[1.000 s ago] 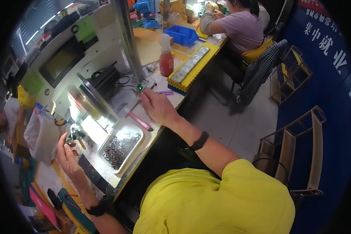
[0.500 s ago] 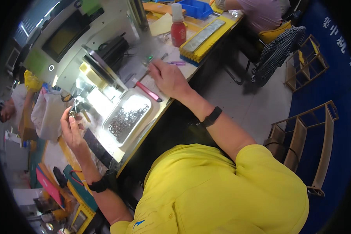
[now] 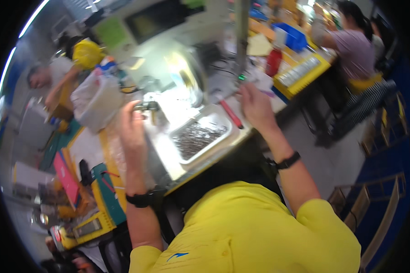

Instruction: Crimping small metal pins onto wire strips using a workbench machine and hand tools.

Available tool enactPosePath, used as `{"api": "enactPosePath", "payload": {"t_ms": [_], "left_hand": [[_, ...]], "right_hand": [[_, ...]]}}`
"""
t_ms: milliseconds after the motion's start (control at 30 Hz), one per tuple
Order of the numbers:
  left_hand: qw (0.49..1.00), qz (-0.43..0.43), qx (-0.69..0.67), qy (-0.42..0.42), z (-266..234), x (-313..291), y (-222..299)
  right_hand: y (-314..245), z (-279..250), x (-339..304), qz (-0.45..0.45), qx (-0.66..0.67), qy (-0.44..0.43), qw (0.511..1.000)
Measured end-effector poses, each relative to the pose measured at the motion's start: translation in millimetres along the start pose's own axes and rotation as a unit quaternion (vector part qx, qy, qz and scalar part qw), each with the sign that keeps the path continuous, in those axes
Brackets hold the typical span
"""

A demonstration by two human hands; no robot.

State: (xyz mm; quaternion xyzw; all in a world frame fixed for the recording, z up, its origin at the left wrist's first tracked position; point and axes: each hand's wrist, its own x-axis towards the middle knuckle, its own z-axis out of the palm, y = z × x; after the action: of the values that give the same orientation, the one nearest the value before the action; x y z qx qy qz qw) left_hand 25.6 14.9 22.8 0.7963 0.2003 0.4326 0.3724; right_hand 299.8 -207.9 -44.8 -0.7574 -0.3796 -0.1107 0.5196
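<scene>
At the lit front of a pale bench machine [image 3: 118, 48], my left hand [image 3: 134, 132] has its fingers closed about a dark metal knob [image 3: 148, 106]; motion blur softens the grip. My right hand [image 3: 258, 109] is raised over the bench edge with its fingertips pressed together, close to a small green light [image 3: 242, 77] by the metal post [image 3: 242, 36]. Whatever lies between those fingertips is too small to make out. Between both hands sits a white tray [image 3: 229, 133] full of thin metal pins [image 3: 196, 139]. Beside it lies a slim red tool [image 3: 231, 113].
A red bottle [image 3: 274, 61] and a yellow rack [image 3: 305, 73] stand at the right, before a blue bin [image 3: 290, 37]. A white bag [image 3: 97, 98] hangs at the left. Other people [image 3: 357, 50] sit farther off. Wooden racks [image 3: 373, 214] stand on the floor at right.
The whole view has swung, so the bench appears farther right and more level. My left hand stays at the knob, and my right hand stays near the green light with fingertips together.
</scene>
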Motion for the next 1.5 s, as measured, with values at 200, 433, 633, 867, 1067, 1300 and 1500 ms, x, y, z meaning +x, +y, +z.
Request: {"api": "enactPosePath", "payload": {"t_ms": [200, 433, 633, 867, 1067, 1300, 1500], "left_hand": [[0.999, -0.027, -0.038, -0.002, -2.0, -5.2, -1.2], [0.999, -0.033, -0.043, -0.002, -2.8, -3.6, -0.3], [0.998, -0.042, -0.051, -0.004, -0.2, -1.3, -0.1], [0.999, -0.027, -0.023, -0.002, -0.7, -4.2, -3.0], [0.999, -0.025, -0.034, 0.001, -2.6, -3.7, -4.9], [0.999, -0.010, -0.035, 0.006, -2.9, -3.9, -7.9], [0.999, 0.001, -0.028, 0.018, -0.2, -4.2, -4.9]], "right_hand": [[-11.2, -13.3, -2.4, 0.008, 0.014, -0.024, 1.000], [-14.7, -10.7, -0.1, 0.021, 0.020, -0.032, 0.999], [-13.0, -11.4, 2.9, 0.038, 0.019, -0.034, 0.999], [-10.4, -11.0, 0.7, 0.019, 0.033, -0.028, 0.999], [-17.1, -13.6, 0.2, 0.032, 0.020, -0.038, 0.999], [-20.5, -10.8, -1.4, 0.013, 0.028, -0.020, 0.999], [-23.0, -15.8, 0.9, 0.041, 0.015, -0.044, 0.998]]}}
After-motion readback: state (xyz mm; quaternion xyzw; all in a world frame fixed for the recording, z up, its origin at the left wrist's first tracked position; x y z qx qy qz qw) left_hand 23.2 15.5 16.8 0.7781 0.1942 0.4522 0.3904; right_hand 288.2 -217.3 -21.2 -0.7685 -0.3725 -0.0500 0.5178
